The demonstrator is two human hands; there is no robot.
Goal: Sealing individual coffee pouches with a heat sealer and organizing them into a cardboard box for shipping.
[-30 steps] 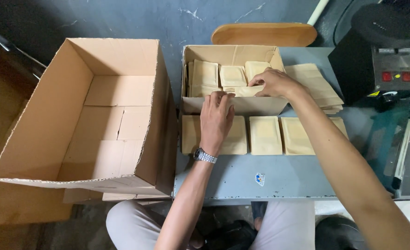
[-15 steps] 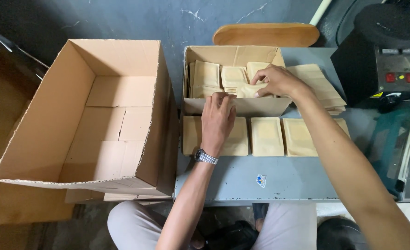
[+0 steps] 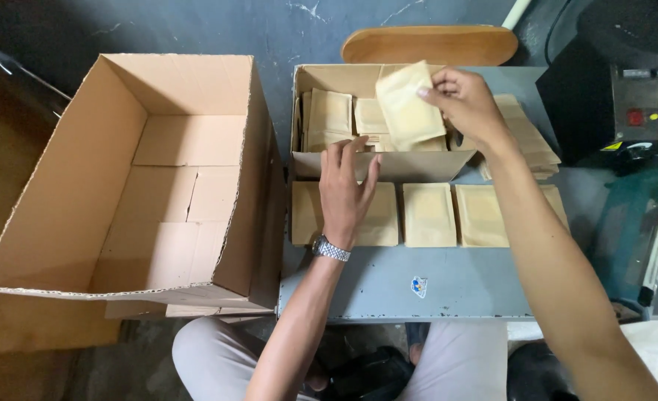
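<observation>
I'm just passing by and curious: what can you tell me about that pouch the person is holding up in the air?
The pouch is a flat, pale tan packet, paper-like in look, roughly rectangular with a seamed edge. It is tilted, lifted above the small open cardboard box that holds more of the same kind. The right hand pinches its right edge with the fingertips; nothing else touches it. It looks sealed and slightly puffed, though what it contains cannot be seen.

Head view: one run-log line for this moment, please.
right hand: lifts tan pouch above small box | left hand: flat on pouch row | big carton: open, left
</observation>
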